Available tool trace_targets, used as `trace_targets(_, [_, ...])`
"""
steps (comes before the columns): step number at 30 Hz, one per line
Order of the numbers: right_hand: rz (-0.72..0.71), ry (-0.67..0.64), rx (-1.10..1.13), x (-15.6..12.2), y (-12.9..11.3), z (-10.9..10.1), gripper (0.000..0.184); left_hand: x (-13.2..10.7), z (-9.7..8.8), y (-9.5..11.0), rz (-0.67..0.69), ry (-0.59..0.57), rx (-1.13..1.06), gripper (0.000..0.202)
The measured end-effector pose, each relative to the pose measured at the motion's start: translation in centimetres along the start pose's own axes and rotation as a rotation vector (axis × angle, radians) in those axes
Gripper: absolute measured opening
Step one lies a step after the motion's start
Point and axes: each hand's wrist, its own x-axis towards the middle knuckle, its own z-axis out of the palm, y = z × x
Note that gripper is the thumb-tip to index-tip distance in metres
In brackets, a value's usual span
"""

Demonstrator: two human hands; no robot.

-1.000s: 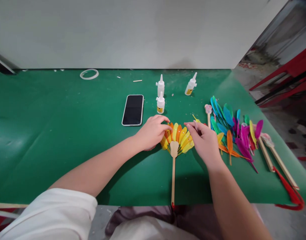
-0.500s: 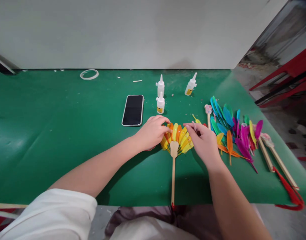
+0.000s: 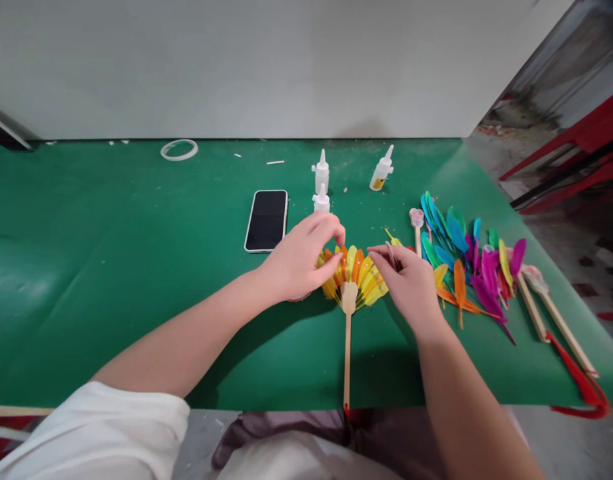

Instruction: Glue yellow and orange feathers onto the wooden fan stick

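A feather fan (image 3: 349, 297) lies on the green table, its yellow and orange feathers spread around a pale wooden head, with its handle pointing toward me. My left hand (image 3: 306, 253) is at the fan's upper left, thumb and fingers curved apart with nothing between them. At the fan's upper right, my right hand (image 3: 406, 277) has its thumb and forefinger pinched together by the feathers. What that pinch holds is too small to make out. A white glue bottle (image 3: 322, 201) stands just beyond my left hand, partly covered by it.
A phone (image 3: 267, 221) lies to the left. More glue bottles (image 3: 381, 169) stand behind. Loose coloured feathers (image 3: 456, 233) are heaped at the right, beside wooden handles (image 3: 561, 327) and a red tassel (image 3: 583, 383). A clear ring (image 3: 179, 150) lies near the white wall.
My left hand has lifted off the feathers and moved up and slightly left, its fingers opening and now covering part of the nearer bottle. The right hand stays almost still.
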Motion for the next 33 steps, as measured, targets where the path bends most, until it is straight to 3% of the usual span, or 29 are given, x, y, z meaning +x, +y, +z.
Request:
trace_targets(3, [-0.005,0.006,0.004,0.1,0.1,0.0,0.018,0.1,-1.1,0.9,-0.041,0.086,-0.1,0.024])
trace_targets(8, [-0.023,-0.002,-0.019,0.1,0.3,-0.1,0.017,0.3,-1.4,1.2,-0.243,0.192,-0.266,0.03])
trace_targets(13, [-0.04,-0.02,-0.038,0.1,0.3,-0.1,0.019,0.6,-0.3,0.7,-0.446,0.081,-0.891,0.035])
trace_targets(16, [-0.04,-0.011,-0.038,0.1,0.2,-0.1,0.021,0.6,-0.3,1.2,-0.507,0.037,-1.075,0.025])
trace_targets(27, [-0.03,-0.016,-0.008,-0.1,0.2,-0.1,0.023,0.2,-1.7,3.6,-0.521,0.119,-0.978,0.015])
trace_targets(33, [-0.053,0.027,0.065,-0.5,-1.0,-0.6,0.018,-0.1,-2.4,4.6,-0.408,0.233,-0.56,0.009])
